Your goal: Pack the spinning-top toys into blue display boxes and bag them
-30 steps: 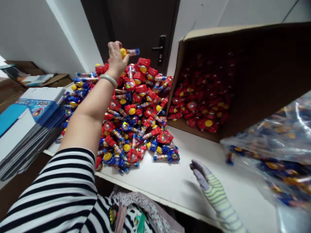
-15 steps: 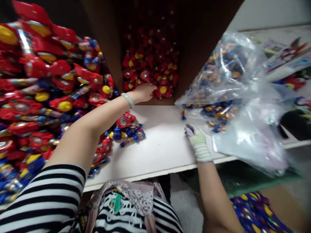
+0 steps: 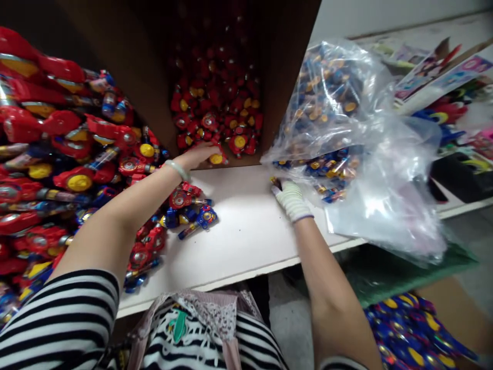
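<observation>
The left hand (image 3: pixel 203 153) is on a red toy (image 3: pixel 216 159) in the box (image 3: pixel 287 51), seemingly picking; lifting would call for a firm pinch. Whether its grip, or the right hand's (image 3: pixel 291 198) beside the plastic bag (image 3: pixel 335 131), is clamped cannot be told.

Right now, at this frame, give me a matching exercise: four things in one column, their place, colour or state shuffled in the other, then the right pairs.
Things:
1. left hand
2. right hand
3. bracelet
4. plastic bag

Descriptions:
A. see-through, to the right of the cardboard box in the picture
B. bare, at the front of the box's opening
C. in a striped glove
D. pale green, a curved band

Pairs: 1-B, 2-C, 3-D, 4-A
</observation>
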The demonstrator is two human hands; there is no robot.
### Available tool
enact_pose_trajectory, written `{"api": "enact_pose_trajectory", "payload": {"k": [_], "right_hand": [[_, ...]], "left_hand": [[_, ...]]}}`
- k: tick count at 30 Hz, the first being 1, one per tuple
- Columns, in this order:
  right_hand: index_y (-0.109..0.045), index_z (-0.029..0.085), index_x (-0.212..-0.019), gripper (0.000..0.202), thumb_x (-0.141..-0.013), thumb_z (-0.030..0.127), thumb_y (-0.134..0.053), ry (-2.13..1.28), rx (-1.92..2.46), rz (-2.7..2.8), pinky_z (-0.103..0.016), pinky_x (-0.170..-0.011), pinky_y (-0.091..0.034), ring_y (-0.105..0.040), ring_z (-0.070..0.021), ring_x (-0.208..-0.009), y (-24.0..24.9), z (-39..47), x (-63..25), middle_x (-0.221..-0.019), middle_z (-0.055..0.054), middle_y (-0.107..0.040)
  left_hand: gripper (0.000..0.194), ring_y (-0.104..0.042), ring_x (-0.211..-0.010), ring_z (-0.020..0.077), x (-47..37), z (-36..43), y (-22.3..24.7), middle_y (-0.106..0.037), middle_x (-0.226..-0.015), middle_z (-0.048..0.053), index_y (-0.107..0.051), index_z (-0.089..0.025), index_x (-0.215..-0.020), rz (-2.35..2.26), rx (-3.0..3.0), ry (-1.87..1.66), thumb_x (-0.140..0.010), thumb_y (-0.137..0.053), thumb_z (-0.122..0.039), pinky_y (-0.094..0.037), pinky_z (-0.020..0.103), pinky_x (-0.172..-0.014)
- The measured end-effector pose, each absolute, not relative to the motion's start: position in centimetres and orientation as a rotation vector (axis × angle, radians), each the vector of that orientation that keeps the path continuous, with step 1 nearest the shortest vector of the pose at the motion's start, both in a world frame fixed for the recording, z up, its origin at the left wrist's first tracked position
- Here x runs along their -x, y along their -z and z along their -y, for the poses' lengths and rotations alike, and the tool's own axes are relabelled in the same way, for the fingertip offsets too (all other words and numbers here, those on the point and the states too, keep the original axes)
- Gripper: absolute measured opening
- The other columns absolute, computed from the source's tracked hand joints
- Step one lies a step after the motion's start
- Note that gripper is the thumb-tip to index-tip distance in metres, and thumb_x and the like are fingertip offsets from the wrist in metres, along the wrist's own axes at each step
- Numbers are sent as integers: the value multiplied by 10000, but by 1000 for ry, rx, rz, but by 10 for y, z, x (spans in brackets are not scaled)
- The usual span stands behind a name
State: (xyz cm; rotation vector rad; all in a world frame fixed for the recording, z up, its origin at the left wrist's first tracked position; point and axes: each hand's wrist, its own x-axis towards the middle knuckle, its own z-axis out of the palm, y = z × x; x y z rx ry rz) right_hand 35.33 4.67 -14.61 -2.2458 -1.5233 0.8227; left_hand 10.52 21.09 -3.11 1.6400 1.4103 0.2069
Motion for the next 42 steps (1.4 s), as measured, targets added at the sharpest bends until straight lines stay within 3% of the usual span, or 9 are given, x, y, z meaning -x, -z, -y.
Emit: {"api": "enact_pose_trajectory", "payload": {"k": [8,17,20,23,25,28,30,36,42], "right_hand": [[-610,206,-1320,458,-939,449,-531,-846,1602,1673,-360,-913,-550,-696,-251,-1082,80,37,-269,-1227,-94,-722],[-662,167,-1196,454,-967,487,-437,-639,1789,1830,-306,-720,-490,-697,-240,-835,54,66,-236,-1071,-144,-746],[-675,175,-988,541,-943,633,-390,-1081,1526,1501,-262,-564,-424,-566,-153,-561,65,72,-230,-708,-59,-667],[-632,186,-848,722,-885,798,-250,-1731,1087,1133,-246,-403,-291,-257,-101,-354,76,73,-227,-438,80,-340],[-624,192,-852,723,-853,826,-276,-1746,1121,1077,-247,-408,-297,-272,-102,-371,76,72,-226,-461,74,-363],[-638,199,-960,589,-784,753,-539,-1199,1540,1268,-267,-565,-415,-521,-150,-604,66,72,-227,-750,-46,-627],[-632,210,-952,523,-769,699,-606,-1051,1635,1366,-274,-606,-429,-553,-165,-675,61,75,-226,-830,-66,-653],[-563,213,-830,650,-822,830,-358,-1952,949,847,-235,-358,-204,-177,-84,-329,74,81,-211,-436,113,-272],[-631,220,-927,535,-750,722,-577,-1157,1563,1300,-304,-601,-457,-586,-190,-656,68,72,-209,-797,-68,-662]], "left_hand": [[396,-438,-390,99,-84,-78,5,-545,-605,-26,-527,-196,-954,-1017,-1062,-454,-767,-597,-538,-238,188,-344],[245,-537,-637,109,-65,-42,4,-586,-742,2,-536,-180,-878,-1013,-1344,-607,-840,-639,-399,-418,222,-574],[263,-531,-696,119,-60,-37,-2,-580,-776,3,-545,-179,-877,-939,-1474,-599,-815,-653,-410,-426,243,-637],[309,-507,-731,122,-58,-33,-9,-564,-795,-5,-559,-175,-870,-829,-1715,-578,-736,-722,-401,-420,255,-682],[303,-506,-737,126,-60,-34,-9,-566,-791,-4,-557,-172,-848,-874,-1776,-520,-727,-725,-394,-420,260,-695],[278,-531,-740,135,-64,-35,-5,-580,-790,10,-548,-168,-832,-1081,-1624,-481,-796,-649,-425,-426,260,-684],[285,-540,-742,139,-64,-34,-3,-584,-801,18,-551,-167,-847,-1112,-1529,-487,-811,-628,-439,-428,259,-677],[298,-535,-801,146,-52,-28,-10,-586,-860,17,-591,-182,-921,-836,-1677,-558,-742,-693,-398,-444,272,-750],[320,-520,-730,138,-47,-30,5,-548,-781,15,-522,-167,-810,-1108,-1473,-543,-798,-653,-459,-427,274,-675]]}}
